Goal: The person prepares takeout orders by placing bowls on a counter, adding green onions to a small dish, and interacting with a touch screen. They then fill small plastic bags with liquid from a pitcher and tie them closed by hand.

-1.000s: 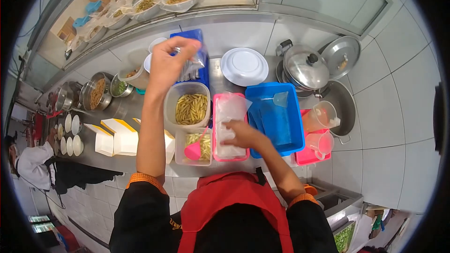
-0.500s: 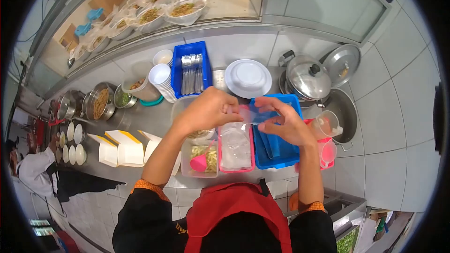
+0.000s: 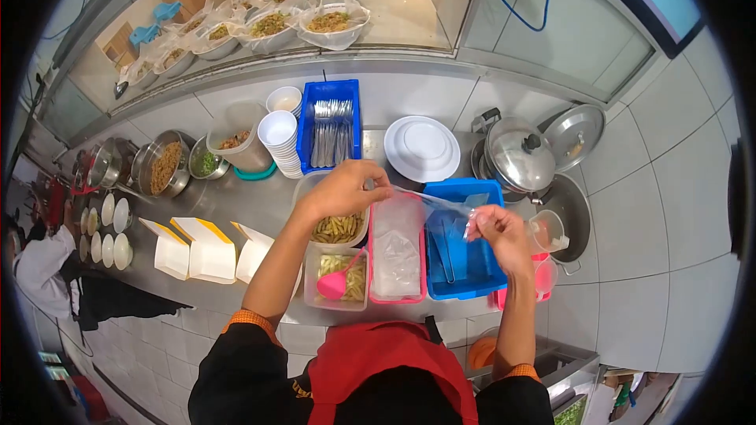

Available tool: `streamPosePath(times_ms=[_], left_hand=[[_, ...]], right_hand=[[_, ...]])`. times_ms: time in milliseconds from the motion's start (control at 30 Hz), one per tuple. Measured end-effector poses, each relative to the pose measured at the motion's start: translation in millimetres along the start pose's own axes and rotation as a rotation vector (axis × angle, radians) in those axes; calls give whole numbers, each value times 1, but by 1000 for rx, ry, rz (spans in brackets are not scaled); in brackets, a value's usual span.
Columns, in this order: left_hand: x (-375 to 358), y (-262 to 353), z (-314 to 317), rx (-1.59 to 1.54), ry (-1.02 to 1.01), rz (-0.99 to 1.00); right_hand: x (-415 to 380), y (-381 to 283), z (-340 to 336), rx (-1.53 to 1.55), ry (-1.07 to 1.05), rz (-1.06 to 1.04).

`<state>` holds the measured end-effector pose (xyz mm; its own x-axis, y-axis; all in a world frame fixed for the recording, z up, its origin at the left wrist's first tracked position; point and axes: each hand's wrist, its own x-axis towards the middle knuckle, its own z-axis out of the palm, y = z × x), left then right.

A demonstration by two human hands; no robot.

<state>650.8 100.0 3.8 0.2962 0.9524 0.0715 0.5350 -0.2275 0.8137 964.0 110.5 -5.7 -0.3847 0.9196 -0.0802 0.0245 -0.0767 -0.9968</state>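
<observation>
A clear plastic bag is stretched between my two hands. My left hand pinches one end of it, over the front of the blue cutlery bin. My right hand grips the other end above the blue tray, in which tongs lie. Below the bag is a pink tray filled with a stack of clear plastic bags. To its left, a pink scoop rests in a tub of pale cut vegetables. Behind that stands another tub of greenish slices, partly covered by my left forearm.
Open takeaway boxes stand at left, near metal bowls of food. A cutlery bin, stacked cups, white plates and a lidded pot line the wall. Filled bowls sit on the ledge. A co-worker stands far left.
My hands have moved apart, my right one going right and down, pulling the plastic bag out between them. The whole view has shifted slightly.
</observation>
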Motion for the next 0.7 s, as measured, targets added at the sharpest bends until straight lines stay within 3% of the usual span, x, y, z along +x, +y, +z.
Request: streamPosePath(times_ms=[167, 233, 300, 367, 433, 567, 700], left_hand=[[4, -9, 12, -214, 216, -107], [3, -1, 26, -240, 572, -158], [-4, 4, 47, -476, 307, -148], [-12, 19, 81, -561, 95, -50], [-13, 14, 140, -758, 159, -35], [-16, 27, 152, -805, 147, -208], [-17, 10, 177, -787, 278, -81]], right_hand=[[-1, 15, -11, 8, 243, 20], [-7, 21, -10, -32, 299, 30], [-11, 20, 2, -184, 393, 50], [-14, 21, 22, -222, 329, -9], [-17, 32, 35, -274, 228, -91], [-24, 27, 42, -401, 124, -57], [-26, 43, 19, -365, 6, -41]])
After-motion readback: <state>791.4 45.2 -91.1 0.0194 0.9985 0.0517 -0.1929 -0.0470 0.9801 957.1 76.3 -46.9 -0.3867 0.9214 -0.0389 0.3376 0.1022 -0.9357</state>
